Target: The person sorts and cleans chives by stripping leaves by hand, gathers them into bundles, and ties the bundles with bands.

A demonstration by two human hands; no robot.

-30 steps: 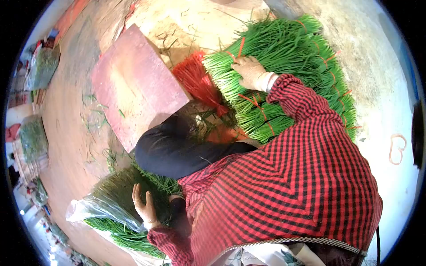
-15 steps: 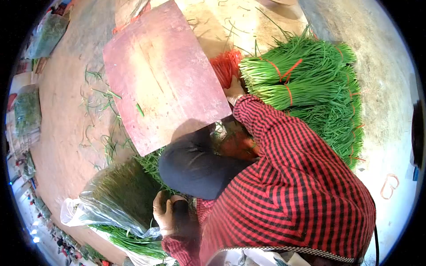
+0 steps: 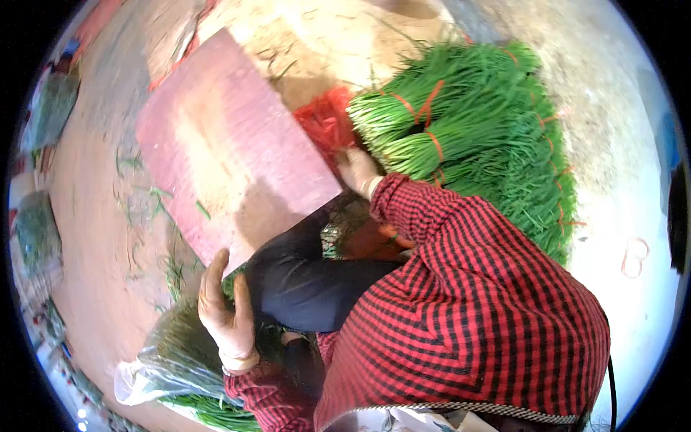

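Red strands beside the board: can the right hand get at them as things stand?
Very likely yes: the right hand has its fingers at their near end, and the red strands look uncovered between the board and green bundles.

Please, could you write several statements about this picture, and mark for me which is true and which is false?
1. The left hand is open, fingers spread. True.
2. The right hand is at the red strands. True.
3. The tied green bundles lie on the pink slab. False: the red strands lie between them and it.
4. A small green piece lies on the slab. True.
5. The sleeves are plain blue. False: red-and-black checked.
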